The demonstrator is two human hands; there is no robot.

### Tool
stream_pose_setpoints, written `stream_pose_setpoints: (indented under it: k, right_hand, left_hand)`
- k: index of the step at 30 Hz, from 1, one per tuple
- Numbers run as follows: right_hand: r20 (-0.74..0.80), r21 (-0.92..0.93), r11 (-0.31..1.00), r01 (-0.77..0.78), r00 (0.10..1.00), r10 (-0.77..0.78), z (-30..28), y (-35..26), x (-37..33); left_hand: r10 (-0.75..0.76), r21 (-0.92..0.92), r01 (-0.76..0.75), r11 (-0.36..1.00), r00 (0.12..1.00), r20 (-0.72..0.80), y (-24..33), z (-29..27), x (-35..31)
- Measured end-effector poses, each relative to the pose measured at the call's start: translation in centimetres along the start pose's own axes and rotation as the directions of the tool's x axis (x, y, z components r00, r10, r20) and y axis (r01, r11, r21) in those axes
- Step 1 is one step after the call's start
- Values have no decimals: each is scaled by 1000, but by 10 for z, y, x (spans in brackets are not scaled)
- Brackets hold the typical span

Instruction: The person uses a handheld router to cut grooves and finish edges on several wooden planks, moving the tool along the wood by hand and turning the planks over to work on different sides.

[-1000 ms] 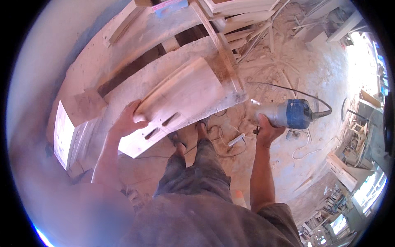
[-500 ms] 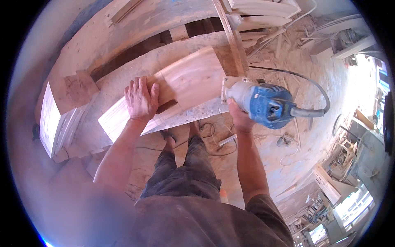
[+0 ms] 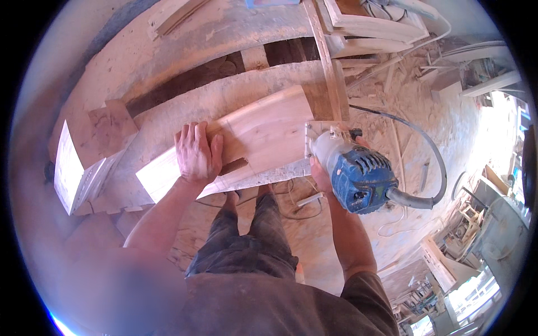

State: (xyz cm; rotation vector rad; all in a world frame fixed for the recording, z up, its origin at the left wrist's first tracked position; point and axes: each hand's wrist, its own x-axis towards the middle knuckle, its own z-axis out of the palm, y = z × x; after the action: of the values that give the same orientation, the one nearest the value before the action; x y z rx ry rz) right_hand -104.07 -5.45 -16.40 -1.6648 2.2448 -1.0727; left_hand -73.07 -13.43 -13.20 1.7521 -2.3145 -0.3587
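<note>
A curved pale wooden board (image 3: 269, 129) lies across the workbench (image 3: 185, 115). My left hand (image 3: 198, 154) rests flat on the board, fingers stretched and thumb apart, beside a dark slot (image 3: 233, 166). My right hand (image 3: 321, 175) is closed around the blue and grey router (image 3: 363, 176); the tool's body hides most of the grip, and some fingertips show on its far side. Tilted sideways, the router has its clear base plate (image 3: 309, 140) at the board's right end. Whether its bit touches the wood is hidden.
Several cut boards (image 3: 92, 179) stand stacked at the bench's left end. A wooden strip (image 3: 327, 61) crosses the bench beyond the router. The router's cable (image 3: 434, 137) loops to the right. More curved wooden pieces (image 3: 372, 27) lie at the far right, with offcuts and dust on the floor.
The router's body has swung nearer to me and turned, its base staying by the board's end. My left hand stays on the board. The whole view has shifted slightly.
</note>
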Motion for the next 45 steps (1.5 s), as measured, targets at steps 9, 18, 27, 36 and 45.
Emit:
stream_pose_setpoints:
  k: [9, 18, 27, 36, 45]
  right_hand:
    - [208, 247, 955, -167, 971, 116, 51, 0, 32]
    - [-18, 490, 839, 237, 965, -262, 94, -81, 131]
    - [0, 684, 727, -60, 997, 83, 69, -79, 134]
    - [10, 336, 921, -200, 978, 209, 45, -2, 29]
    - [118, 327, 819, -472, 880, 460, 21, 100, -13]
  left_hand:
    - [-48, -74, 49, 996, 999, 19, 0, -4, 1]
    - [-63, -80, 63, 995, 998, 8, -4, -5, -1]
    - [-81, -80, 78, 994, 996, -34, -6, -3, -4]
    - [-68, -51, 67, 996, 997, -29, 0, -2, -4]
    - [-130, -162, 114, 980, 987, -89, -14, 19, -18]
